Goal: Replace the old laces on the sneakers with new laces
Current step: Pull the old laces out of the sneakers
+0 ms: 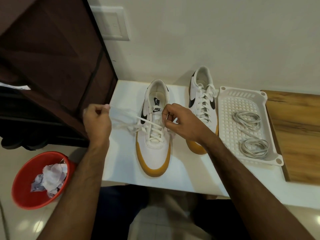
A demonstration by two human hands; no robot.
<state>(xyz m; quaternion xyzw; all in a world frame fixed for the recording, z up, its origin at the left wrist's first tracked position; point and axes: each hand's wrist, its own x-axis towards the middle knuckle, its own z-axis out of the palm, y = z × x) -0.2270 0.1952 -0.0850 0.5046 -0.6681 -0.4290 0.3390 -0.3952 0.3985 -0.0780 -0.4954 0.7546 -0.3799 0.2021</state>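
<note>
The left hand (pixel 97 122) is pinching the old lace (pixel 126 116), drawing it out leftward; the right hand (pixel 174 120) is curling round a strand at the near sneaker's (pixel 155 149) eyelets, directly above them. New laces (pixel 247 116) are lying coiled in the tray (pixel 223 101), right.

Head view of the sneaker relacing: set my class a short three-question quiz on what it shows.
1. True or false: both hands hold lace on the near sneaker.
2. How many lace bundles lie in the white tray?
3. The red bin holds: A) shoes B) crumpled paper C) laces.

Key:
1. True: left hand and right hand each pinch the old lace.
2. Two: far bundle, near bundle.
3. B.
</note>
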